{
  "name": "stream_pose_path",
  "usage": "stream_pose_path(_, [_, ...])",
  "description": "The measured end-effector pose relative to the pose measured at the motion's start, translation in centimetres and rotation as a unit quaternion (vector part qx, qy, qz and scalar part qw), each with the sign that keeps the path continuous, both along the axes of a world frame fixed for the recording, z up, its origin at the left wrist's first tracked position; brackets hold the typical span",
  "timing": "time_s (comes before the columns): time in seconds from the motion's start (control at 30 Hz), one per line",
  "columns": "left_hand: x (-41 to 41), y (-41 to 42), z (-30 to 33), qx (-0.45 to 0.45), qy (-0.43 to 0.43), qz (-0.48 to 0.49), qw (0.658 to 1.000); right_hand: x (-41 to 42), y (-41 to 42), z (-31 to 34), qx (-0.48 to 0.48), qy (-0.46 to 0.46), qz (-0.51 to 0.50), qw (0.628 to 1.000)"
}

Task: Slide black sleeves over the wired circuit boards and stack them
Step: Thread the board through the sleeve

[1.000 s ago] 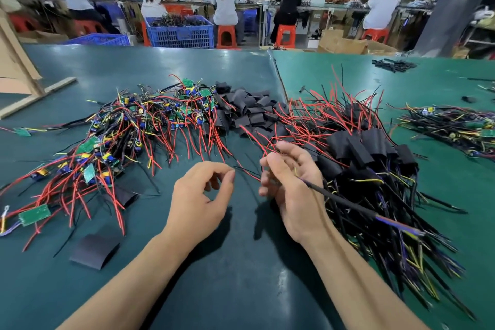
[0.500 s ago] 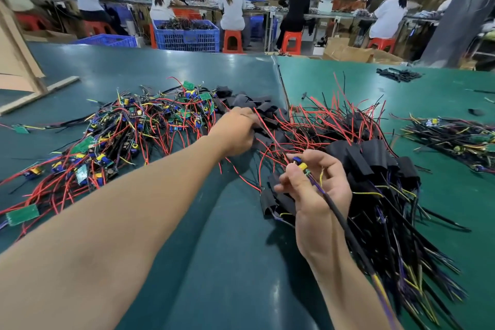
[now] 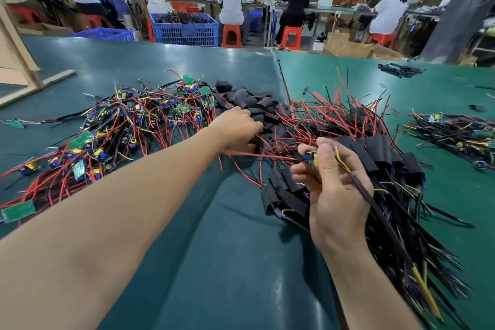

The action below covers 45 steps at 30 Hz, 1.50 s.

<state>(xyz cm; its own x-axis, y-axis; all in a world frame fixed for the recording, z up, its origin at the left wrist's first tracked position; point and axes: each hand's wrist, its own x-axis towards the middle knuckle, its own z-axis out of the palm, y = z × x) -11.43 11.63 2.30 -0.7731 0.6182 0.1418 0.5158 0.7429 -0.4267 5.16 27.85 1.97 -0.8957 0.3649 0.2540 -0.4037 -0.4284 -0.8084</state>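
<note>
Right hand (image 3: 334, 190) pinching a wired circuit board (image 3: 312, 158), its board mostly hidden by fingers, left hand (image 3: 237, 130) reaching into loose black sleeves (image 3: 254, 104) mid-surface (image 3: 227, 262), grip unclear, sleeved stack (image 3: 375, 158) toward right edge.

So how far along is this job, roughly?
Partway, it seems. Done: a stack of sleeved boards lies at the right. In hand: the right hand holds one bare wired board, while the left hand reaches into the loose black sleeves, its fingertips hidden. Left: a big tangle of unsleeved boards at the left.
</note>
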Motion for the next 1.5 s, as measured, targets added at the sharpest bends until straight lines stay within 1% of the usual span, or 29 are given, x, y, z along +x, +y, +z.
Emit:
stream_pose_path(0.07, [0.3, 0.0, -0.1, -0.018, 0.020, 0.032, 0.999, 0.0, -0.1, -0.1, 0.026, -0.002, -0.016, 1.000])
stream_pose_path(0.17, [0.8, -0.5, -0.4, -0.008, 0.034, 0.069, 0.997, 0.0, -0.2, -0.1, 0.024, -0.001, -0.013, 1.000])
stream_pose_path(0.2, [1.1, -1.0, -0.4, 0.014, 0.040, 0.086, 0.995, 0.0, -0.2, -0.1, 0.016, -0.002, -0.015, 1.000])
stream_pose_path(0.27, [1.8, -2.3, -0.5, 0.086, 0.052, 0.119, 0.988, 0.0, 0.1, -0.1, -0.002, 0.000, -0.021, 1.000])
stream_pose_path(0.33, [3.0, -3.7, -0.4, 0.197, 0.073, 0.134, 0.969, -0.2, 0.5, -0.2, -0.004, 0.005, -0.029, 1.000])
stream_pose_path(0.37, [3.8, -4.3, -0.2, 0.284, 0.090, 0.124, 0.946, -0.3, 0.6, -0.2, 0.003, 0.007, -0.035, 0.999])
stream_pose_path(0.4, [5.0, -4.7, 0.0, 0.384, 0.111, 0.113, 0.910, -0.4, 0.7, -0.2, 0.007, 0.006, -0.039, 0.999])
stream_pose_path(0.43, [6.2, -4.9, 0.2, 0.477, 0.130, 0.104, 0.863, -0.4, 0.7, -0.1, 0.007, 0.005, -0.038, 0.999])
stream_pose_path(0.47, [7.7, -5.0, 0.3, 0.550, 0.141, 0.093, 0.818, -0.5, 0.6, 0.0, 0.003, 0.003, -0.033, 0.999])
stream_pose_path(0.5, [9.3, -5.1, 0.2, 0.601, 0.130, 0.079, 0.785, -0.4, 0.5, 0.0, 0.003, 0.001, -0.023, 1.000])
stream_pose_path(0.53, [11.0, -5.2, -0.3, 0.630, 0.098, 0.069, 0.767, -0.4, 0.4, 0.0, 0.008, -0.002, -0.011, 1.000])
stream_pose_path(0.57, [12.8, -5.4, -0.9, 0.638, 0.063, 0.064, 0.765, -0.3, 0.1, -0.1, 0.014, -0.006, 0.000, 1.000])
stream_pose_path(0.6, [14.4, -5.6, -1.8, 0.631, 0.036, 0.063, 0.772, -0.3, 0.0, -0.1, 0.021, -0.011, 0.008, 1.000])
stream_pose_path(0.63, [15.9, -5.9, -2.7, 0.621, 0.015, 0.063, 0.781, -0.2, -0.2, -0.2, 0.026, -0.015, 0.014, 0.999])
stream_pose_path(0.7, [17.7, -6.2, -4.0, 0.621, -0.011, 0.066, 0.781, -0.2, -0.4, -0.4, 0.032, -0.014, 0.032, 0.999])
stream_pose_path(0.83, [17.8, -6.2, -4.3, 0.620, -0.020, 0.060, 0.782, 0.1, -0.9, -0.5, 0.046, -0.019, 0.050, 0.998])
stream_pose_path(1.0, [17.6, -6.3, -4.4, 0.599, -0.042, 0.034, 0.799, -0.2, -1.0, -0.8, 0.083, -0.016, 0.014, 0.996])
stream_pose_path(1.07, [17.5, -6.4, -4.5, 0.609, -0.033, 0.021, 0.793, -0.3, -1.0, -1.0, 0.104, -0.003, 0.004, 0.995])
stream_pose_path(1.13, [17.5, -6.5, -4.5, 0.626, -0.027, 0.020, 0.779, -0.3, -0.9, -1.0, 0.118, 0.007, 0.000, 0.993])
stream_pose_path(1.3, [17.2, -6.5, -4.5, 0.643, -0.036, 0.033, 0.764, -0.2, -0.8, -1.2, 0.119, 0.016, 0.011, 0.993])
stream_pose_path(1.5, [16.9, -6.5, -4.6, 0.637, -0.037, 0.047, 0.769, -0.1, -0.7, -0.9, 0.091, 0.036, 0.018, 0.995])
